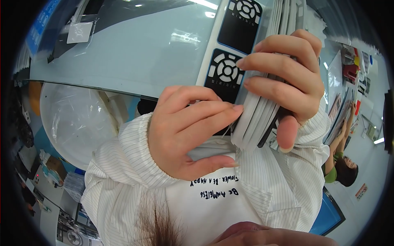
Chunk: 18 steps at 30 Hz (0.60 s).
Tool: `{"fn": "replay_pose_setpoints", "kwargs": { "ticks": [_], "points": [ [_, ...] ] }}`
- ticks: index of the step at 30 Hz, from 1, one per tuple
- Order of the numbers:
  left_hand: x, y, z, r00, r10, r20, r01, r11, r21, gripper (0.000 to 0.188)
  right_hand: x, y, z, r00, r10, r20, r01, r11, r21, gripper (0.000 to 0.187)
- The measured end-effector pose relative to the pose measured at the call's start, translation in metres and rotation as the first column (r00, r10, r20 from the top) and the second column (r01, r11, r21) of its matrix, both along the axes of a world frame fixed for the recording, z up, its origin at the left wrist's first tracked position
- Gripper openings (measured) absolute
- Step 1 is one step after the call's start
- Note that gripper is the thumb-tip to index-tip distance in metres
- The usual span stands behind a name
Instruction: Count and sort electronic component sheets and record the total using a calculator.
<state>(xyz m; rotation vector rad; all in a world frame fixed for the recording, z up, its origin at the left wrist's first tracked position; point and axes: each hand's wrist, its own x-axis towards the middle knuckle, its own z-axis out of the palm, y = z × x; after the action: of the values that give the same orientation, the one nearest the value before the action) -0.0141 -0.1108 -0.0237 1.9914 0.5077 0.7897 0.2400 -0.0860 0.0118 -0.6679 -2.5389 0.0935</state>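
A stack of thin, pale, flat sheets (255, 117) stands on edge in front of my chest, wrapped in part in clear film. My right hand (287, 78) grips it, fingers over the front and thumb at the back edge. The front sheet bears black, blue-edged keypad panels (227, 70) with ring-shaped button cut-outs. At the lower end of this front sheet is my left hand (188, 131), its fingers curled onto the sheet's edge and the thumb lower down. The fingertips partly hide where they meet the sheet.
A glass-topped table (152, 49) spreads beyond my hands, with a white square card (80, 33) in clear film on it. Left of me stands a round white tub (61, 127) lined with plastic. At the right a person in green (344, 169) works at another bench.
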Motion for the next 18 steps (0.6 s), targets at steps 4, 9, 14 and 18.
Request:
{"fn": "replay_pose_setpoints", "kwargs": {
  "ticks": [4,9,14,18],
  "points": [
    [-0.012,-0.001,-0.008,0.974,0.139,-0.176,-0.095,0.966,0.24,0.049,-0.004,-0.002,0.001,0.999,-0.037,-0.016,0.036,0.998,-0.055,0.088],
    [-0.021,-0.01,-0.018,0.942,0.233,-0.24,-0.124,0.91,0.396,0.041,-0.003,0.002,-0.001,1.0,0.012,-0.028,-0.013,1.0,-0.021,0.089],
    [-0.021,-0.015,-0.018,0.937,0.256,-0.238,-0.161,0.92,0.356,0.035,-0.004,0.004,-0.001,0.996,0.056,-0.07,-0.063,0.993,-0.102,0.088],
    [-0.021,-0.017,-0.014,0.958,0.2,-0.207,-0.15,0.96,0.235,0.033,-0.004,0.005,-0.004,0.993,0.085,-0.087,-0.092,0.993,-0.078,0.087]
  ]
}}
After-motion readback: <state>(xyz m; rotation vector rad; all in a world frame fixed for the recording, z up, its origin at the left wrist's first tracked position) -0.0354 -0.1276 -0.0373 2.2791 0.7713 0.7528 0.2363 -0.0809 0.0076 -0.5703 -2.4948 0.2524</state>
